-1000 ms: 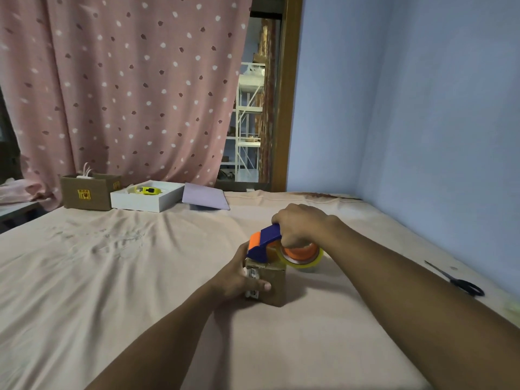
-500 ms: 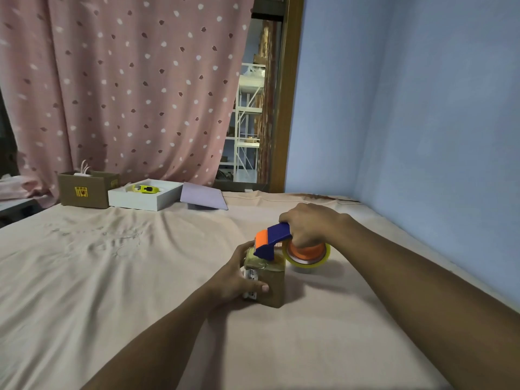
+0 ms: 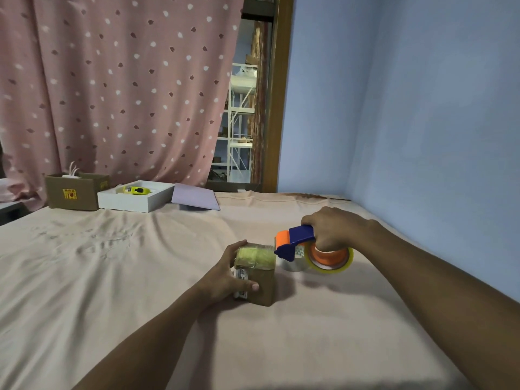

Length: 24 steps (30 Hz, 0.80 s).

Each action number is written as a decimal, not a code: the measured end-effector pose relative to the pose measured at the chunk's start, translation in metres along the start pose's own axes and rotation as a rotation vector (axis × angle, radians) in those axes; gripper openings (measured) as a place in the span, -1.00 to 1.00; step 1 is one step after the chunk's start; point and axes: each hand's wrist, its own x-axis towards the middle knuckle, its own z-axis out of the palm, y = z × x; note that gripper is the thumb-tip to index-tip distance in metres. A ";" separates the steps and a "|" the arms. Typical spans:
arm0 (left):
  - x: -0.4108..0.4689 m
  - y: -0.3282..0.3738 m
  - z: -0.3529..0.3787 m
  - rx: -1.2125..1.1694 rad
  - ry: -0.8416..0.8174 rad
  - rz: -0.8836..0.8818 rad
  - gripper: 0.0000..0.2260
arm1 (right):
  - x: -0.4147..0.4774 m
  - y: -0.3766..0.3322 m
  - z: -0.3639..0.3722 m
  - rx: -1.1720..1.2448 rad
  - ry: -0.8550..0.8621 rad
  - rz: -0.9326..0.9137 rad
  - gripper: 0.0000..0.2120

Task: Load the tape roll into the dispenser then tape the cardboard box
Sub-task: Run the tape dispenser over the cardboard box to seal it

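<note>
Roll loaded; left hand (image 3: 225, 280) grips taped cardboard box (image 3: 257, 273); right hand (image 3: 334, 230) grips dispenser (image 3: 295, 242). Cutting apparently remains.

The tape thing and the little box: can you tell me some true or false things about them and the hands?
1. The right hand grips the tape dispenser. True.
2. The dispenser sits on top of the small cardboard box. False: its nose is past the box's right edge, over the sheet.
3. The left hand holds the small box, fingers curled round its far side. True.
4. The tape roll in the dispenser has a green core. False: the core is orange.
5. The box top is bare cardboard. False: shiny tape covers it.
</note>
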 end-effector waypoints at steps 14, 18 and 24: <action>-0.001 0.001 0.000 0.050 0.000 -0.052 -0.02 | -0.024 0.012 0.034 0.018 -0.004 0.048 -0.76; -0.003 0.021 -0.008 0.066 -0.092 -0.116 -0.03 | -0.023 0.007 0.037 0.011 -0.011 0.039 -0.74; 0.013 0.072 -0.012 0.291 -0.047 -0.283 -0.44 | -0.020 0.000 0.035 0.004 -0.017 0.028 -0.66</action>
